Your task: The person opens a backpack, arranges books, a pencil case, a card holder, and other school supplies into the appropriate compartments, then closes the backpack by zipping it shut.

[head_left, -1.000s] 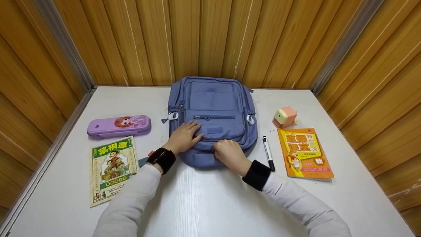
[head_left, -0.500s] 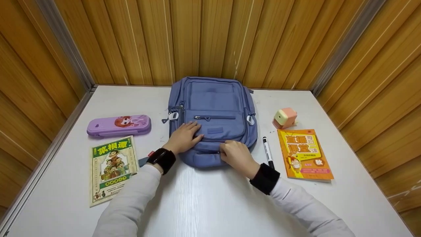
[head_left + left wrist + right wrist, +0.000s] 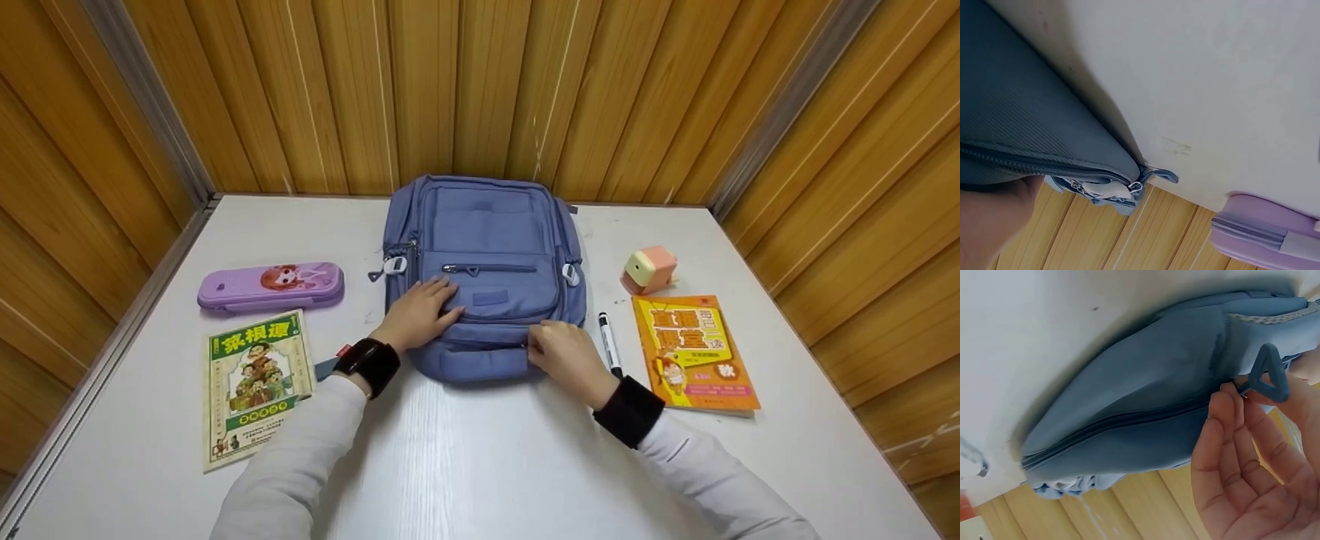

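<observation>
A blue backpack (image 3: pixel 487 225) lies front side up in the middle of the white table (image 3: pixel 450 465), its top handle end toward me. My left hand (image 3: pixel 418 315) rests on its lower left front with the fingers spread. At the near right edge, my right hand (image 3: pixel 570 360) pinches the zipper pull (image 3: pixel 1269 374), a blue triangular loop, by its base. In the right wrist view the zipper track (image 3: pixel 1129 419) runs along the bag's side, away from the fingertips. Another zipper (image 3: pixel 1022 163) shows above my left thumb in the left wrist view.
On the left lie a purple pencil case (image 3: pixel 271 286) and a green-and-cream book (image 3: pixel 259 390). To the right are a black-and-white marker (image 3: pixel 610 345), a pink-and-yellow pencil sharpener (image 3: pixel 649 270) and an orange book (image 3: pixel 697 352). Wood-patterned walls (image 3: pixel 487 90) enclose the table's back and sides.
My right hand has slid rightward along the backpack's near edge with the zipper pull, toward the right corner. My left hand has stayed in place on the bag.
</observation>
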`<action>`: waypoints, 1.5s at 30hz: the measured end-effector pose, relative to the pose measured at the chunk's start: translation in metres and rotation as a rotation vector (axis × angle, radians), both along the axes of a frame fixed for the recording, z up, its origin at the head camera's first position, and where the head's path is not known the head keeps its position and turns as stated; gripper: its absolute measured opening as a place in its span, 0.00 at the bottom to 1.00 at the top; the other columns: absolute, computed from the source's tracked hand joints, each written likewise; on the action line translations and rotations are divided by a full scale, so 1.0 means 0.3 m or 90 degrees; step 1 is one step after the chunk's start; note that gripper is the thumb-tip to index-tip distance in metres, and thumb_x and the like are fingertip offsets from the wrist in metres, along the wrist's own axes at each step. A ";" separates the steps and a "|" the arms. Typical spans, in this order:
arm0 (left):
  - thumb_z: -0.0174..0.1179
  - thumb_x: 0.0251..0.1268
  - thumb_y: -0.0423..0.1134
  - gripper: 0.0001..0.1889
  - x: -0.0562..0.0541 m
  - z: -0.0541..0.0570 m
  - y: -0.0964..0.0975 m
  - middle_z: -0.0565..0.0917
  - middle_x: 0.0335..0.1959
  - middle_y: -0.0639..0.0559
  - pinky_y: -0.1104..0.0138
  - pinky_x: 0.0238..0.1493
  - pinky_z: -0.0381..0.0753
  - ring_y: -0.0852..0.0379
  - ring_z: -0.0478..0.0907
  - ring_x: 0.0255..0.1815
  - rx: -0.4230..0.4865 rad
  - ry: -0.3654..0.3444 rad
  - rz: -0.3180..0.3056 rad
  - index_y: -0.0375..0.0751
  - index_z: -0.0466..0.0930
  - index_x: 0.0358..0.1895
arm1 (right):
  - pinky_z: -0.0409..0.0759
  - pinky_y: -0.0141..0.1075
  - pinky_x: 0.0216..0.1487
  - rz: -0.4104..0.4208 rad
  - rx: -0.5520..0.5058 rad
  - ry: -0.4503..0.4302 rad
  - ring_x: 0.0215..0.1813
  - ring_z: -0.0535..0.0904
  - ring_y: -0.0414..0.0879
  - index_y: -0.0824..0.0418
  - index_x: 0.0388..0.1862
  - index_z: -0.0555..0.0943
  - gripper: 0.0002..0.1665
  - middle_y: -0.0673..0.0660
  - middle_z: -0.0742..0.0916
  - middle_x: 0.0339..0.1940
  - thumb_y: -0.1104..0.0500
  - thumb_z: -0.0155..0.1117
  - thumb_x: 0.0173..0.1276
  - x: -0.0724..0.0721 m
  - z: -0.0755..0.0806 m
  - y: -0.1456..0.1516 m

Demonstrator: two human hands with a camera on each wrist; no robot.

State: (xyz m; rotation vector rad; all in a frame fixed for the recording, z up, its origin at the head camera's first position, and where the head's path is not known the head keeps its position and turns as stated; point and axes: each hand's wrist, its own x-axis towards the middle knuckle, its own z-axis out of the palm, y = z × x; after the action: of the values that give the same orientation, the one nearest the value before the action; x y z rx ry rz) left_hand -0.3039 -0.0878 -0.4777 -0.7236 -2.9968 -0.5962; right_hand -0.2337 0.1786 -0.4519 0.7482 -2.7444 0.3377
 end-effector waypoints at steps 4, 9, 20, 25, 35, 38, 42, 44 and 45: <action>0.48 0.79 0.56 0.33 -0.001 -0.001 -0.002 0.66 0.80 0.38 0.47 0.85 0.54 0.39 0.59 0.83 0.002 -0.002 0.000 0.37 0.66 0.76 | 0.78 0.47 0.26 -0.015 -0.009 -0.007 0.25 0.79 0.50 0.60 0.20 0.80 0.10 0.53 0.80 0.20 0.67 0.72 0.57 -0.007 0.003 0.017; 0.48 0.79 0.56 0.33 0.003 -0.004 -0.004 0.66 0.80 0.39 0.47 0.85 0.54 0.39 0.59 0.83 0.008 -0.009 0.003 0.37 0.66 0.76 | 0.75 0.45 0.25 -0.031 -0.015 -0.009 0.24 0.76 0.47 0.59 0.18 0.79 0.12 0.51 0.78 0.18 0.67 0.72 0.55 -0.014 0.007 0.033; 0.48 0.79 0.57 0.33 0.005 -0.011 -0.007 0.64 0.80 0.39 0.48 0.85 0.53 0.40 0.57 0.84 0.007 -0.016 0.005 0.37 0.65 0.77 | 0.76 0.43 0.25 -0.063 -0.012 -0.056 0.22 0.78 0.47 0.59 0.16 0.79 0.12 0.52 0.81 0.15 0.68 0.70 0.55 -0.028 0.007 0.084; 0.48 0.79 0.56 0.33 0.006 -0.006 -0.013 0.65 0.80 0.38 0.48 0.85 0.53 0.39 0.58 0.83 0.006 -0.012 0.005 0.37 0.66 0.76 | 0.79 0.47 0.29 -0.101 -0.017 -0.089 0.26 0.82 0.51 0.61 0.20 0.82 0.08 0.56 0.85 0.20 0.67 0.70 0.57 -0.047 0.000 0.130; 0.47 0.79 0.57 0.33 0.002 -0.003 -0.015 0.64 0.80 0.39 0.47 0.85 0.53 0.39 0.58 0.83 -0.004 -0.006 -0.001 0.37 0.65 0.76 | 0.75 0.43 0.27 -0.169 -0.002 -0.106 0.24 0.80 0.52 0.61 0.19 0.83 0.11 0.57 0.85 0.19 0.63 0.70 0.62 -0.115 -0.011 0.224; 0.47 0.79 0.57 0.33 0.004 -0.002 -0.013 0.65 0.80 0.39 0.47 0.85 0.54 0.39 0.58 0.83 -0.003 -0.007 0.000 0.37 0.66 0.76 | 0.74 0.44 0.26 -0.170 0.007 -0.088 0.23 0.79 0.53 0.62 0.17 0.82 0.12 0.59 0.84 0.19 0.66 0.68 0.60 -0.136 -0.016 0.245; 0.48 0.80 0.57 0.33 0.004 -0.002 -0.010 0.65 0.80 0.39 0.48 0.85 0.54 0.39 0.58 0.84 0.002 -0.012 0.000 0.37 0.66 0.76 | 0.76 0.50 0.27 -0.173 0.018 -0.054 0.25 0.80 0.57 0.63 0.17 0.81 0.12 0.62 0.85 0.21 0.68 0.66 0.60 -0.160 -0.025 0.270; 0.48 0.80 0.57 0.33 0.003 -0.002 -0.008 0.65 0.80 0.39 0.49 0.85 0.54 0.39 0.58 0.84 0.003 -0.012 -0.001 0.37 0.65 0.77 | 0.78 0.52 0.28 -0.175 0.021 -0.046 0.26 0.81 0.59 0.64 0.18 0.82 0.12 0.64 0.86 0.22 0.68 0.65 0.61 -0.172 -0.027 0.280; 0.48 0.80 0.57 0.33 0.003 -0.001 -0.006 0.65 0.80 0.39 0.49 0.85 0.54 0.40 0.58 0.84 0.002 -0.010 0.000 0.37 0.65 0.77 | 0.78 0.53 0.29 -0.177 0.023 -0.044 0.27 0.82 0.59 0.65 0.19 0.82 0.11 0.65 0.87 0.23 0.68 0.64 0.62 -0.179 -0.028 0.283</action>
State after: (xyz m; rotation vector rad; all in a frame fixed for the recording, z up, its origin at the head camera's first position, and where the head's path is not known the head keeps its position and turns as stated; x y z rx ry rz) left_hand -0.3031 -0.0897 -0.4782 -0.7228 -3.0096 -0.6105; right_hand -0.2874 0.2635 -0.4603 0.3593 -2.8766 0.2587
